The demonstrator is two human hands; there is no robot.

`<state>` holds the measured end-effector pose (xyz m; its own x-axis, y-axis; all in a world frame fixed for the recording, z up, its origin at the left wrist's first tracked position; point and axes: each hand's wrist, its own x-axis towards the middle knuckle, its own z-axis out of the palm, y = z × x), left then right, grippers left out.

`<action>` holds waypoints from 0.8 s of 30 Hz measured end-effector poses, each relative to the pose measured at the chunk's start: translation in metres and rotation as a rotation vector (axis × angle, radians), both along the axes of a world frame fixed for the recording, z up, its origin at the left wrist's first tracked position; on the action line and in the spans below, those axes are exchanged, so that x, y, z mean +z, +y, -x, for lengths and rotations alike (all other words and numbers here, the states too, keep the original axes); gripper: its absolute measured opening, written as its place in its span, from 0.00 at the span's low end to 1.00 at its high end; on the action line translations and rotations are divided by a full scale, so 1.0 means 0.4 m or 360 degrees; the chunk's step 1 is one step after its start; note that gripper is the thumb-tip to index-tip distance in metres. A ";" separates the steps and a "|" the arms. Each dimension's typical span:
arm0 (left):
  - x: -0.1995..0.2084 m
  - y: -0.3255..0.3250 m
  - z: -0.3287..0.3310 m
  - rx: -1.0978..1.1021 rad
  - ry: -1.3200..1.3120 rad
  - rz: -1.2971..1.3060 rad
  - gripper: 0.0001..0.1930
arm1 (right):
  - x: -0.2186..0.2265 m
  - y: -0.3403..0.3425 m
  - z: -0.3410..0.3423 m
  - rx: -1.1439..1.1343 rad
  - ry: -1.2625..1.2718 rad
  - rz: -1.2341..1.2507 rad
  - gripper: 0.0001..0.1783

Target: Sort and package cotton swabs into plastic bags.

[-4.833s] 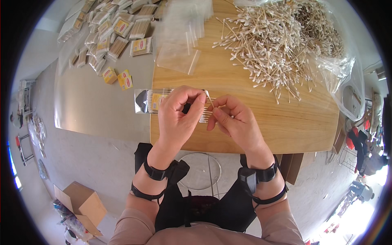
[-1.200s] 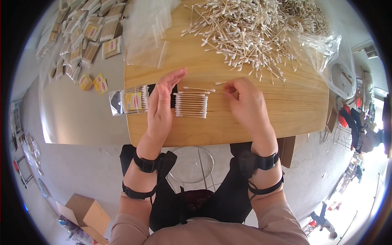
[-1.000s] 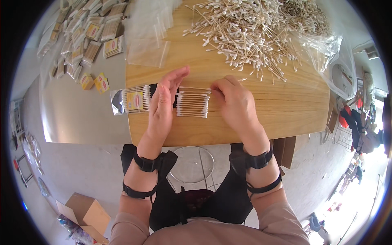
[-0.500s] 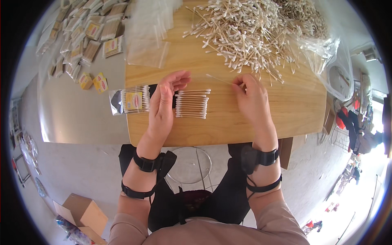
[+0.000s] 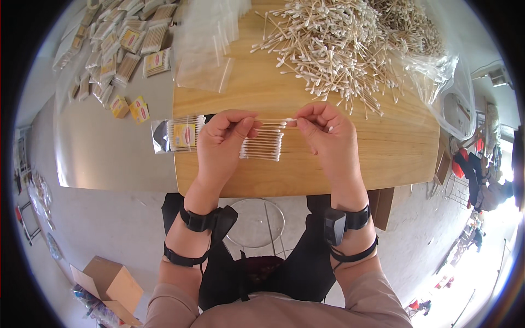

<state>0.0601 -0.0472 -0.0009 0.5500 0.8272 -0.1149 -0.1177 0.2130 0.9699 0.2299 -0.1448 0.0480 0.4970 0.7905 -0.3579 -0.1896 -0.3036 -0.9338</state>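
Observation:
A cotton swab (image 5: pixel 272 119) stretches level between my hands at the far end of a neat row of cotton swabs (image 5: pixel 261 146) on the table. My left hand (image 5: pixel 223 139) is closed in a pinch at the swab's left end. At its right tip, the thumb and forefinger of my right hand (image 5: pixel 331 134) press together. Another white cotton tip (image 5: pixel 330 129) shows against the right hand's fingers. Just left of my left hand lies a clear pouch of swabs with a yellow label (image 5: pixel 184 134). The left ends of the row are partly hidden by my left hand.
A big loose heap of cotton swabs (image 5: pixel 339 49) covers the far right, beside a clear plastic bag (image 5: pixel 437 74). Flat clear bags (image 5: pixel 205 71) lie at the far middle. Filled swab packs (image 5: pixel 128 41) and small yellow cards (image 5: pixel 139 109) are on the metal surface at left.
My right hand has moved left, bringing its swab over the row. My left hand's fingers, apart before, have closed on the swab's other end.

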 end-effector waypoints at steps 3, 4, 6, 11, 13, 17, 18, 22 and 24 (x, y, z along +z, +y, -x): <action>0.008 0.000 -0.007 0.0042 -0.0028 0.0116 0.06 | -0.021 -0.005 -0.012 -0.0014 0.0118 -0.0088 0.06; 0.007 0.001 -0.006 0.0043 -0.0061 0.0144 0.07 | -0.015 -0.001 -0.006 -0.0014 0.0117 -0.0089 0.06; 0.004 0.000 -0.003 0.0040 -0.0096 0.0170 0.07 | 0.003 0.008 0.014 0.0018 0.0242 -0.0110 0.05; -0.013 0.009 0.003 -0.0042 0.0184 -0.0442 0.13 | 0.029 -0.003 0.005 -0.0080 0.0044 -0.0055 0.06; -0.018 0.012 -0.016 -0.0068 0.0070 -0.0469 0.16 | 0.043 -0.034 -0.044 -0.0418 -0.0078 -0.0373 0.07; -0.015 0.004 -0.020 -0.0298 0.0143 -0.0846 0.23 | 0.104 -0.145 -0.146 -0.0768 -0.0039 -0.0757 0.09; -0.016 0.004 -0.020 -0.0314 0.0126 -0.0849 0.23 | 0.115 -0.174 -0.164 -0.0973 0.0041 -0.0772 0.10; -0.027 0.009 -0.024 -0.0499 0.0232 -0.1106 0.27 | 0.125 -0.320 -0.210 -0.1592 0.0303 -0.0716 0.14; -0.031 0.009 -0.017 -0.0425 0.0155 -0.0961 0.24 | 0.082 -0.474 -0.245 -0.1500 0.0405 -0.0784 0.15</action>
